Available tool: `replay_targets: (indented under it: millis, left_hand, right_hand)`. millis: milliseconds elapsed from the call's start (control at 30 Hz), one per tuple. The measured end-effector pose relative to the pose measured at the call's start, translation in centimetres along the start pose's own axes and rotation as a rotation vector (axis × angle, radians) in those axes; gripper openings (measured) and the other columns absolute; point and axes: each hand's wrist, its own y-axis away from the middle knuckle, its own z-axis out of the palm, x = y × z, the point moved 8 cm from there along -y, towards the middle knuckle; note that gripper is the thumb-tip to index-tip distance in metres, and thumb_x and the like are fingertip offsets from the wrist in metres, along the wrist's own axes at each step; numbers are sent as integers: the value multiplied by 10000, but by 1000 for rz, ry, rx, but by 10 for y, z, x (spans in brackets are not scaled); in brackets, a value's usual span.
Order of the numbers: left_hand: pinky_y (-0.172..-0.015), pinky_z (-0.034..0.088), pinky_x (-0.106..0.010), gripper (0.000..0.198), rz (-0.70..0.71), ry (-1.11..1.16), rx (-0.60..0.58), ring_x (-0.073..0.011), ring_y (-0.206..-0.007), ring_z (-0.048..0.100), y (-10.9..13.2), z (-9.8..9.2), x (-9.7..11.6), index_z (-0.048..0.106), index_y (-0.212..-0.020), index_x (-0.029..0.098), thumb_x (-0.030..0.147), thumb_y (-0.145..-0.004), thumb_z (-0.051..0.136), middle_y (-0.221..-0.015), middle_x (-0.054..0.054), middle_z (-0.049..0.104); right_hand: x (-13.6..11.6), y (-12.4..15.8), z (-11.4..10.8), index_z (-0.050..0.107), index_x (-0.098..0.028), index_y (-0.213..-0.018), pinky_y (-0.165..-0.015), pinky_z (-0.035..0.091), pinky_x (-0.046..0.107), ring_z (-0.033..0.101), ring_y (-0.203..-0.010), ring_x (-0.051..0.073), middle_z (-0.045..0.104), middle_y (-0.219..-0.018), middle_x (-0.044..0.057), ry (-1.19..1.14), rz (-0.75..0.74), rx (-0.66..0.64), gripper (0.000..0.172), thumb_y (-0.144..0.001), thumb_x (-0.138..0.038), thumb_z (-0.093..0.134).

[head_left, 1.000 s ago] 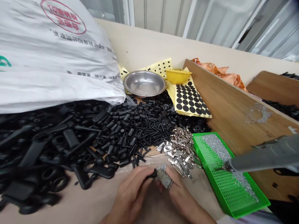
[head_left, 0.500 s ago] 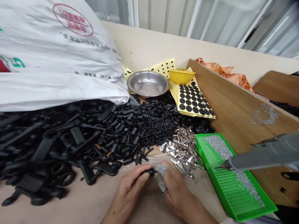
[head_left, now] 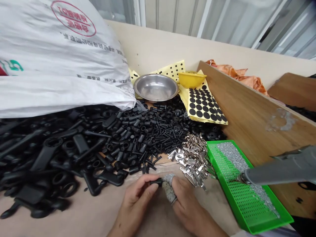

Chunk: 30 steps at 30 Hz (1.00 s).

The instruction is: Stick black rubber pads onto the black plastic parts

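Observation:
Near the front of the table, my left hand (head_left: 134, 200) pinches a small black cylindrical part (head_left: 157, 182) between thumb and fingers. My right hand (head_left: 185, 200), with grey fabric covers on the thumb and forefinger, closes on the right end of the same part. That end is hidden by the covered fingertips. Just beyond my hands are black ridged pins (head_left: 168, 135) and short black tubes (head_left: 123, 131). A heap of shiny metal clips (head_left: 194, 158) lies right behind my right hand.
Large black handle-like parts (head_left: 46, 154) cover the left. A white sack (head_left: 98, 65) leans behind them. At the back stand a steel bowl (head_left: 156, 87), a yellow bowl (head_left: 191, 80) and dot-sticker sheets (head_left: 204, 105). A grey tool (head_left: 278, 168) hangs over a green tray (head_left: 229, 200) of small silvery pieces.
Both hands stay on the black part, with only slight finger shifts. The view has moved a little, and the grey tool appears slightly further right.

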Motion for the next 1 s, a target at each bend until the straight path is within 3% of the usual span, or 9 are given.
replay_targets:
  millis: [133,267,367,500,633,767,1000]
  left_hand:
    - [-736,525,-191,153,301,-220,18,-138,-837,662,5,0,24,655,-954,263,195,-842,577,-908,9,713]
    - [-790,523,-200,219,556,-375,50,-145,-886,661,15,3,40,617,-1009,218,104,-832,557,-933,-30,696]
    - [-792,526,-202,228,613,-408,37,-150,-911,661,16,7,44,607,-1022,203,88,-839,535,-967,-52,688]
    - [-762,539,-203,176,520,-344,22,-145,-843,675,7,7,43,629,-969,220,128,-839,556,-900,-26,706]
    - [-726,549,-213,135,356,-271,-23,-151,-799,684,-1,5,32,664,-926,234,196,-843,565,-875,-12,726]
    - [-647,553,-229,253,170,-254,-12,-175,-780,683,-5,-3,12,652,-1056,241,316,-822,593,-933,-24,730]
    - [-511,503,-203,271,-39,-84,-19,-139,-564,611,-6,-8,-2,694,-931,206,416,-804,581,-684,-5,692]
  right_hand:
    - [23,1,14,521,-221,-814,-731,457,326,561,-806,201,597,-831,50,-231,244,-23,155,-828,-222,367]
    - [36,-1,38,463,-202,-688,-521,357,243,447,-546,128,466,-591,-21,-712,470,-73,241,-848,-360,375]
    - [36,-1,37,479,-196,-703,-544,371,231,454,-574,121,480,-612,-24,-735,451,-57,238,-857,-356,394]
    - [28,7,16,526,-221,-829,-760,461,294,548,-841,187,591,-837,29,-320,265,9,122,-813,-198,407]
    - [15,7,10,534,-213,-953,-831,494,336,583,-918,218,628,-952,69,-29,61,-15,378,-652,-65,362]
    - [0,-1,4,526,-169,-1065,-928,469,392,557,-1044,235,625,-1067,109,127,-119,37,485,-628,-40,357]
    - [-1,-1,7,595,-118,-907,-868,486,499,583,-972,302,626,-1021,199,345,-222,99,285,-736,-69,373]
